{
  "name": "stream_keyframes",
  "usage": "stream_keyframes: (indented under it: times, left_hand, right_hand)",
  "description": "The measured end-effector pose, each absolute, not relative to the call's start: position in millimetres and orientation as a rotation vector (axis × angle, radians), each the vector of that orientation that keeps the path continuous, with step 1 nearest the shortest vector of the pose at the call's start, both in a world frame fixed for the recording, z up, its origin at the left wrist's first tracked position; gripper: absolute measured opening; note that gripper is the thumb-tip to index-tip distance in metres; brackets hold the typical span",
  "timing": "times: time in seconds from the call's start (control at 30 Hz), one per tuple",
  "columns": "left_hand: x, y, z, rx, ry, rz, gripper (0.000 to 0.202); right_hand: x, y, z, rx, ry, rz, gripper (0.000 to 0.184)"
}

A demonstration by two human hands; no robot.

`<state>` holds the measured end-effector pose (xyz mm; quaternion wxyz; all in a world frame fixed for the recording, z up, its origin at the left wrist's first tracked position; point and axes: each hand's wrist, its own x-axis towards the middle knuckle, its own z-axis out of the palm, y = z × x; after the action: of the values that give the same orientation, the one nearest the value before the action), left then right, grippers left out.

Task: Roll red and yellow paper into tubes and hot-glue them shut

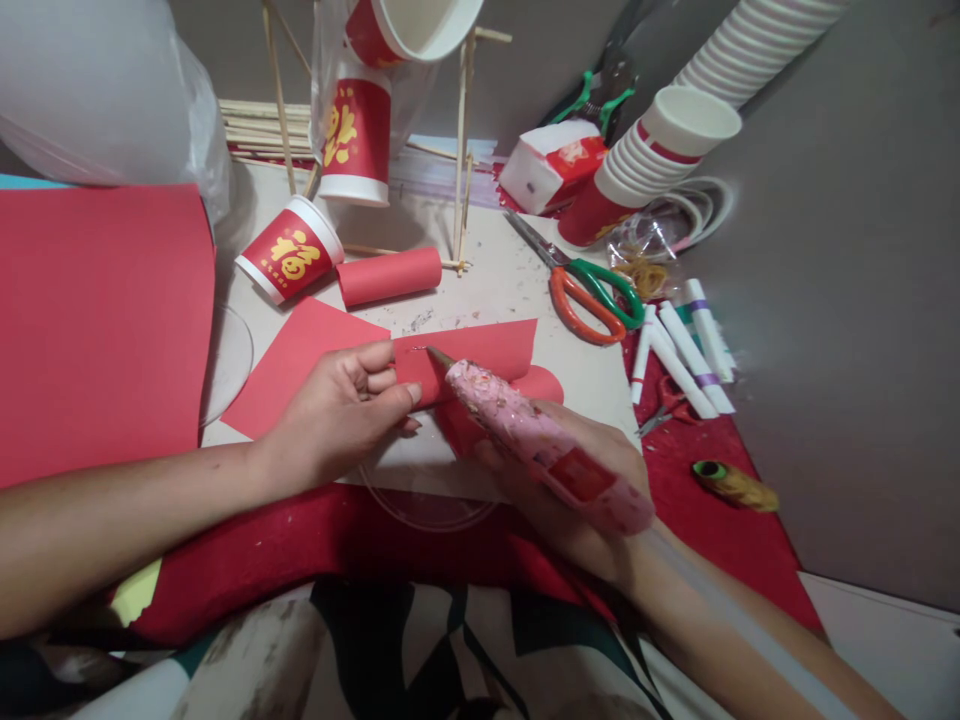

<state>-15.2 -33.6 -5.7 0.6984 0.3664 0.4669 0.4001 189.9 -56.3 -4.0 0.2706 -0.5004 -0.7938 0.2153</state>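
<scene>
— What's at far left?
— I see a large red paper sheet [97, 330], then a tilted paper cup [289, 250] with gold lettering, behind a smaller red sheet [300, 365].
— And the hands?
— My left hand [345, 405] pinches the left end of a red paper strip [480, 345] between thumb and fingers. Beyond it a red paper tube [390, 277] lies just beside the cup.
— Where exactly is that strip?
— In front of the tube, between my two hands, a short line of glue near its left end. More red paper curves out beneath; I can't tell if it's the same piece.
— What meets it from the right?
— A pink glue gun [525, 425], nozzle at that glue line; I can't tell whether it touches. My right hand [555, 520] wraps around the gun, fingers partly hidden.
— Further over?
— Orange-and-green-handled scissors [592, 300], a stack of paper cups [630, 175] behind them, white markers [697, 355], and a yellowish roll [746, 490] on the counter's [739, 560] red cloth.
</scene>
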Motion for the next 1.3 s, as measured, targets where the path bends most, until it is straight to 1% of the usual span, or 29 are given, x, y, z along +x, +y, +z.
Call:
stream_keyframes:
  times: [0.17, 0.53, 0.77, 1.0, 1.13, 1.3]
  left_hand:
    - [-15, -34, -4, 0.805, 1.043, 0.920, 0.025]
    - [-17, -35, -9, 0.828, 1.034, 0.940, 0.019]
    - [-17, -35, -8, 0.862, 1.050, 0.947, 0.017]
    - [-17, -34, -6, 0.870, 1.064, 0.977, 0.014]
    - [-16, -34, -5, 0.867, 1.076, 0.988, 0.018]
    - [-16, -34, -3, 0.873, 1.074, 0.985, 0.031]
  right_hand:
    - [190, -58, -2, -1.354, -2.082, 0.635, 0.017]
    - [191, -57, -9, -1.351, -2.033, 0.598, 0.012]
    - [199, -54, -11, -1.334, -2.084, 0.637, 0.015]
    - [204, -51, -22, -1.356, -2.092, 0.638, 0.017]
    - [204, -51, -20, -1.391, -2.079, 0.650, 0.018]
    - [204, -51, -16, -1.355, -2.032, 0.652, 0.024]
